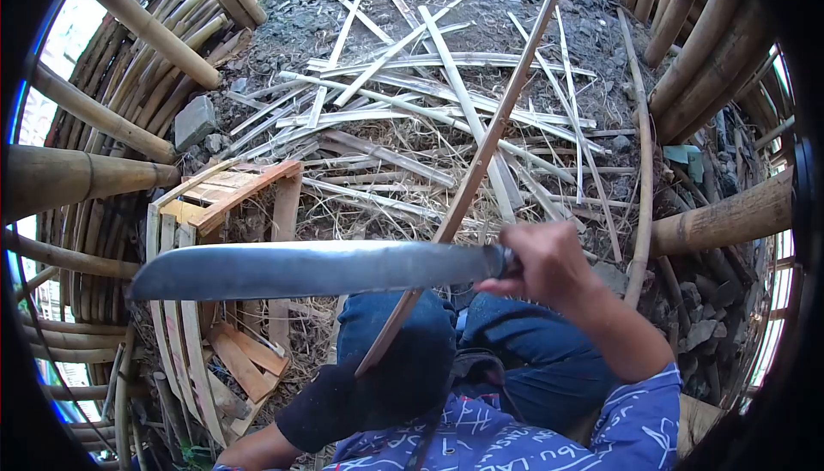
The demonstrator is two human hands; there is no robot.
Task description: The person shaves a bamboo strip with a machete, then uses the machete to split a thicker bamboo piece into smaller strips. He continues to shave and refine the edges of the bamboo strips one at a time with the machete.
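While in right hand (pixel 541 261), machete (pixel 318 269).

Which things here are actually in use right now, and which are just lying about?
In use:
right hand
long grey steel machete blade
long thin brown bamboo strip
left hand in dark covering

Lying about:
pale split bamboo slats on the ground
wooden slatted frame
thick bamboo poles
grey stone block

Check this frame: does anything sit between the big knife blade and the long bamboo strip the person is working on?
Nothing visible does. The right hand grips the knife, and its blade crosses directly over the bamboo strip, which slants up across the littered ground. The strip's lower end runs to a dark cloth on the lap; the left hand isn't clearly visible.
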